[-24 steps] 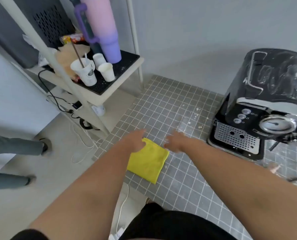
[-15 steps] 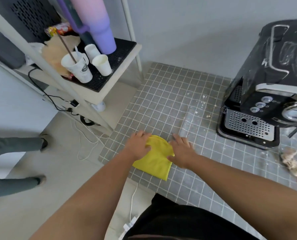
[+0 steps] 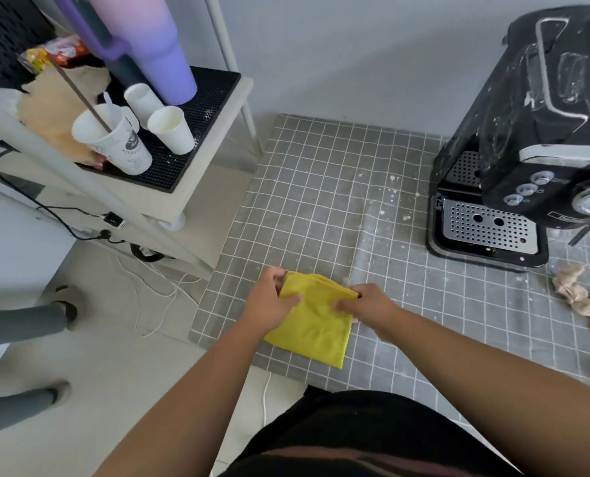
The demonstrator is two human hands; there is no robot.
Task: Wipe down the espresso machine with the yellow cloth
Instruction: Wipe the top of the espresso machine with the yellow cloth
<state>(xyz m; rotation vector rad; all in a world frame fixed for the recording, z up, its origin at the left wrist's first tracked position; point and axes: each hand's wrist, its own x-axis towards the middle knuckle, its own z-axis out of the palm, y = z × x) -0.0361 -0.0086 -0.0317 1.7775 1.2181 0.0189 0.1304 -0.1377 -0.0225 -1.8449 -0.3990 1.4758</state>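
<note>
Head view | I see my left hand (image 3: 272, 301) pinching the folded yellow cloth (image 3: 312, 325) at its left top corner | right hand (image 3: 367, 302) gripping its right edge | cloth on grey grid-patterned mat (image 3: 321, 187), well apart from black espresso machine (image 3: 534, 132)

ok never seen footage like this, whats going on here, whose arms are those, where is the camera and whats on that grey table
The camera is worn on a person's head and looks forward and down, so the two bare arms are that person's own. There is no robot here. The left hand and the right hand each pinch a top corner of a folded yellow cloth, which lies near the front edge of a table covered in grey checked cloth. At the right stands a black espresso machine, smeared with white streaks, which the cloth is meant to wipe. Crumpled brownish paper lies in front of it. To the left is a shelf cart with white paper cups and a purple tumbler. Another person's legs show at the far left.
</note>
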